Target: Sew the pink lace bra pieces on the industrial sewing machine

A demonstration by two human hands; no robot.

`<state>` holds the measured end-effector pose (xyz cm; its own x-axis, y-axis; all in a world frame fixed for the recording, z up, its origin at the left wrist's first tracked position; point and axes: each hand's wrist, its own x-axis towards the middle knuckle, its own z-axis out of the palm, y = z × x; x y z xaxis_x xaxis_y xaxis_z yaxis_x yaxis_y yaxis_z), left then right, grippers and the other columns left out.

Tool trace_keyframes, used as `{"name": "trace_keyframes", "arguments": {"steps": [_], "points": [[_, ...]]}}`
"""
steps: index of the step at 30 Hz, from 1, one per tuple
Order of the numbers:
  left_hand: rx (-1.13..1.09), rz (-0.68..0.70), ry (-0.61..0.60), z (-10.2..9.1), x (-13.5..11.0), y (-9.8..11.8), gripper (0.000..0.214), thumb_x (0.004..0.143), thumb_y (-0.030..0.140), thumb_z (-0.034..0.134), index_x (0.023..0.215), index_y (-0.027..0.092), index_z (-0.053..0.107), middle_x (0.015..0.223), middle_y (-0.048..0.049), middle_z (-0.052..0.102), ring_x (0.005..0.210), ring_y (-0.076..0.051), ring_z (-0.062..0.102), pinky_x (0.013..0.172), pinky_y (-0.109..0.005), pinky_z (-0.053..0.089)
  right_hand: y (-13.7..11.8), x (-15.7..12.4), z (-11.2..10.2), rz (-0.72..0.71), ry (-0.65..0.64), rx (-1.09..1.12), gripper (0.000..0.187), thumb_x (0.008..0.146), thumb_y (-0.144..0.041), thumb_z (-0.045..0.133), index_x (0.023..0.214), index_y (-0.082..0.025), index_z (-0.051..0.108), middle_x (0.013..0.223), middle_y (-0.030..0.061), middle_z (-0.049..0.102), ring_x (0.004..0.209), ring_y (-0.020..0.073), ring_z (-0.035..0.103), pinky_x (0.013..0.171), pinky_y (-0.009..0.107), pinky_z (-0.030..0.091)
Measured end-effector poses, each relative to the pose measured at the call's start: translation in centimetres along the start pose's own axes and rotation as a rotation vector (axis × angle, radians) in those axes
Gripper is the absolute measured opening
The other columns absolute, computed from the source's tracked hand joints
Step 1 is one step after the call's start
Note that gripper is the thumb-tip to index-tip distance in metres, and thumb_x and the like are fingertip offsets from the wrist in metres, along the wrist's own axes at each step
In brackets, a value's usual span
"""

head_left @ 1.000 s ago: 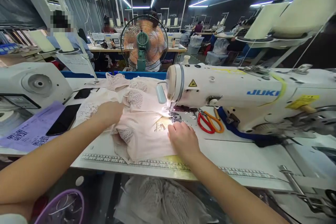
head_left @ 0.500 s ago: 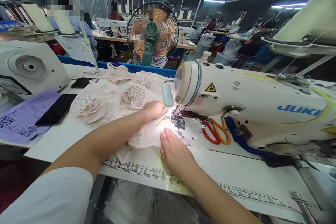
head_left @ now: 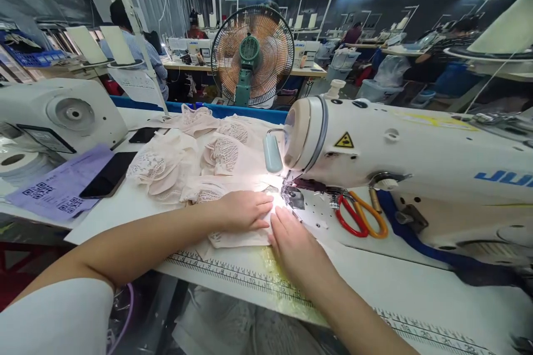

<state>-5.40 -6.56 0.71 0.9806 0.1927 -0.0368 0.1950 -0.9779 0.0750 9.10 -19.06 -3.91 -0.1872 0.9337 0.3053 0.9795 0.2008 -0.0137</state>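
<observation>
Pale pink lace-cup bra fabric [head_left: 239, 239] lies under the needle area of a white sewing machine [head_left: 375, 144], lit brightly by its lamp. My left hand [head_left: 244, 211] rests on this fabric, palm down, fingers stretched towards the needle. Close beside it, my right hand [head_left: 293, 244] lies on the fabric's right edge, its fingers extended flat and nearly touching the left fingertips. Both hands are open. The glare hides the exact stitching spot. More lace bra pieces [head_left: 162, 169] lie heaped behind and left of my hands.
Red-handled and orange-handled scissors [head_left: 353, 216] lie right of the needle plate. A black phone [head_left: 109, 176] and a purple sheet [head_left: 58, 186] are at the left. Along the front edge runs a printed ruler [head_left: 233, 272]. A large fan [head_left: 252, 55] stands behind the table; other people sit beyond.
My left hand has come back from beside the needle towards me and now lies flatter on the fabric. My right hand stays near the needle. The whole view has shifted slightly.
</observation>
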Motion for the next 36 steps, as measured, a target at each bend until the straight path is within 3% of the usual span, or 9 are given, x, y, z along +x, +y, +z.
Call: {"name": "trace_keyframes", "arguments": {"steps": [3,8,20,36], "points": [[0.034,-0.018,-0.008,0.5,0.6,-0.3,0.049,0.092,0.039,0.044,0.127,0.005,0.046,0.137,-0.0157,0.044,0.127,-0.025,0.040,0.103,-0.035,0.034,0.1,-2.4,0.2,-0.027,0.121,-0.040,0.041,0.092,-0.026,0.033,0.117,-0.004,0.056,0.125,0.0191,0.056,0.118,0.0277,0.051,0.094,0.041,0.048],[0.051,-0.019,-0.004,0.1,1.6,-0.5,0.045,0.090,0.041,0.046,0.120,0.007,0.052,0.133,-0.0147,0.048,0.120,-0.026,0.045,0.098,-0.035,0.038,-0.2,-4.2,-0.5,-0.012,0.096,-0.052,0.044,0.094,-0.029,0.027,0.116,-0.005,0.057,0.124,0.0175,0.057,0.115,0.0256,0.054,0.091,0.040,0.051],[0.064,-0.016,-0.026,-0.4,2.6,-0.5,0.031,0.089,0.040,0.047,0.098,0.012,0.058,0.106,-0.0113,0.058,0.095,-0.022,0.053,0.074,-0.031,0.042,0.0,-3.5,-0.6,-0.028,0.126,-0.118,0.044,0.093,-0.030,0.028,0.113,-0.003,0.057,0.121,0.0185,0.059,0.113,0.0270,0.056,0.090,0.041,0.051],[0.048,0.027,-0.020,-0.6,2.9,-1.2,0.029,0.088,0.039,0.048,0.097,0.014,0.058,0.103,-0.0102,0.058,0.092,-0.022,0.053,0.065,-0.030,0.039,-0.2,-3.1,-0.8,-0.040,0.127,-0.147,0.047,0.093,-0.031,0.027,0.111,-0.002,0.059,0.119,0.0198,0.060,0.111,0.0275,0.056,0.088,0.040,0.052]]}}
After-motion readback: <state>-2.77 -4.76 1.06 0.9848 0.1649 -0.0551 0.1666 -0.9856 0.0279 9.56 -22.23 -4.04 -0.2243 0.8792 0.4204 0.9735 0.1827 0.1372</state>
